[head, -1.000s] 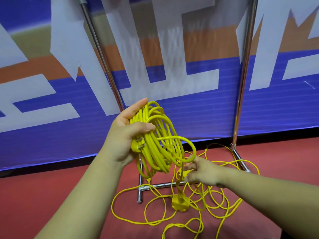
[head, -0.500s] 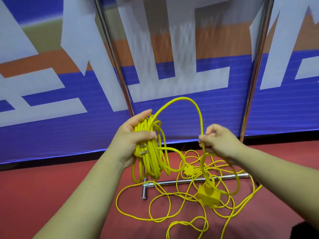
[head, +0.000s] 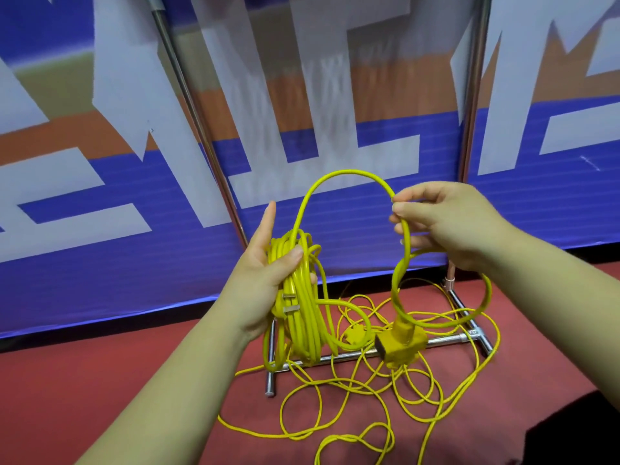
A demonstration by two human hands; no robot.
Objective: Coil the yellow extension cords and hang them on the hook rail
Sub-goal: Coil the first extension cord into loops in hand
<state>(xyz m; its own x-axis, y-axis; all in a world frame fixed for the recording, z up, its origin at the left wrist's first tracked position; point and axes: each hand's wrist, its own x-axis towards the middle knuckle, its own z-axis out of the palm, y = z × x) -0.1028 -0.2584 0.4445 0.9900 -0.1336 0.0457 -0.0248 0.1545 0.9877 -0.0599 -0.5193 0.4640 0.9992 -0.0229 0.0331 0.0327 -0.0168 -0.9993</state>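
My left hand (head: 265,280) grips a thick coil of yellow extension cord (head: 303,307), thumb pressed across the strands, with a plug's metal prongs showing low in the bundle. From the coil a loop of cord (head: 345,174) arches up and right to my right hand (head: 446,226), which pinches it between thumb and fingers. Below that hand the cord drops to a yellow socket block (head: 401,344) hanging just above the floor. More yellow cord (head: 365,394) lies in loose tangles on the red floor. No hooks are in view.
A chrome stand's base bar (head: 339,357) and two upright poles (head: 198,129) stand in front of a blue, white and orange banner (head: 100,229). Loose cord drapes over the base. A dark object (head: 577,427) sits at the lower right.
My right hand rose from the floor tangle, drawing a length of cord up into an arch level with the coil. The socket block lifted with it. My left hand kept hold of the coil.
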